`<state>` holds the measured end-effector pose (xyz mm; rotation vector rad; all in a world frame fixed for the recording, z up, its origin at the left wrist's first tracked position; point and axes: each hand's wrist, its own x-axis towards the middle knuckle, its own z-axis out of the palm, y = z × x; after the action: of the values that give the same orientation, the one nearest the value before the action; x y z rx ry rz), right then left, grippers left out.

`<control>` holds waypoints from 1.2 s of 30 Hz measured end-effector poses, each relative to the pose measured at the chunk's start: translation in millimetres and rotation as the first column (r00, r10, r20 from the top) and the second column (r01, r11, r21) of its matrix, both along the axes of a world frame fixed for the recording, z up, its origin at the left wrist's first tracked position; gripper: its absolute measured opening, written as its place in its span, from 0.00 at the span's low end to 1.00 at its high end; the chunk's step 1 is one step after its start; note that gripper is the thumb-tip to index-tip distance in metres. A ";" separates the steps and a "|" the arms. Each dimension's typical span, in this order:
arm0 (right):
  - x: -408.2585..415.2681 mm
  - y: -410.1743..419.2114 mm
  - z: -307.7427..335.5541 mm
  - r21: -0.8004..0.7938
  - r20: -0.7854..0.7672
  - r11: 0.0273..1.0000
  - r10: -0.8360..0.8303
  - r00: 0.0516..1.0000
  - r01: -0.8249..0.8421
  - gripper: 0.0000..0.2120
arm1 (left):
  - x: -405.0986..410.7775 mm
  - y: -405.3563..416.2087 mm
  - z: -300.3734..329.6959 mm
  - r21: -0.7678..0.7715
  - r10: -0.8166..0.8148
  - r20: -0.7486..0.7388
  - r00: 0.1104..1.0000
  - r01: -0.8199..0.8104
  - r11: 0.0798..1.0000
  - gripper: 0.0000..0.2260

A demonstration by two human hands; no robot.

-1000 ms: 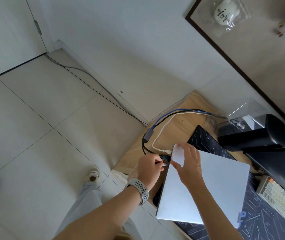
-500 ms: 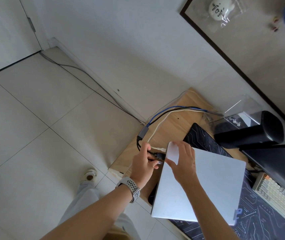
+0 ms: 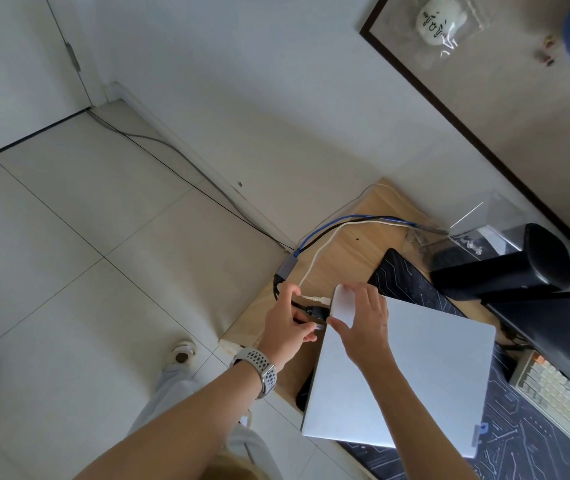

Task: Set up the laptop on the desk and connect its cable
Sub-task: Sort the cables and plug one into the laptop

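A closed silver laptop point(image 3: 425, 379) lies on the dark patterned desk mat point(image 3: 404, 275) at the left end of the wooden desk point(image 3: 352, 251). My right hand point(image 3: 363, 317) rests on the laptop's far left corner, fingers spread over the lid and edge. My left hand point(image 3: 287, 323), with a watch on the wrist, pinches the black cable's plug point(image 3: 314, 311) right against the laptop's left side. A white cable point(image 3: 314, 261) ends in a plug just above it, next to the same edge.
A grey adapter point(image 3: 285, 266) with blue and black cables hangs at the desk's left edge. A black cylindrical speaker point(image 3: 505, 268), a clear plastic box point(image 3: 477, 220), a black monitor point(image 3: 560, 327) and a keyboard point(image 3: 560, 400) crowd the right. Tiled floor lies to the left.
My left hand has shifted up and closer to the laptop's side with the black plug. My right hand keeps its place on the laptop's corner.
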<state>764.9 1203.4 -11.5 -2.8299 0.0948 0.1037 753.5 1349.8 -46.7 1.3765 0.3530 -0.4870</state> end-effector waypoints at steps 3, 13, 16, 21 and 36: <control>0.8 -1.9 0.6 -0.008 -0.009 1.000 0.007 1.000 -0.007 0.28 | -0.8 -2.2 2.6 0.045 -0.022 0.030 0.999 0.021 0.999 0.20; 0.4 -11.9 6.8 -0.066 -0.013 0.995 0.077 0.997 -0.077 0.30 | 23.6 33.0 26.5 0.227 -0.420 -0.019 0.908 0.413 0.882 0.10; 1.9 -14.0 13.5 -0.076 -0.064 0.991 0.106 0.992 -0.111 0.30 | 33.5 47.2 44.4 0.320 -0.386 0.004 0.922 0.365 0.874 0.06; 3.6 -23.2 40.8 0.076 0.032 0.990 0.119 0.992 -0.121 0.32 | 35.2 62.0 71.4 0.539 -0.162 0.221 0.962 0.018 0.842 0.06; 11.1 -83.6 154.2 0.242 0.372 0.970 -0.131 0.919 0.041 0.25 | 112.4 53.2 154.9 0.857 -0.400 0.473 0.785 -0.304 0.416 0.12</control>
<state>776.0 1119.9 142.7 -2.5532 0.1117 -0.4357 866.0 1403.0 108.2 2.5708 -0.0387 0.2596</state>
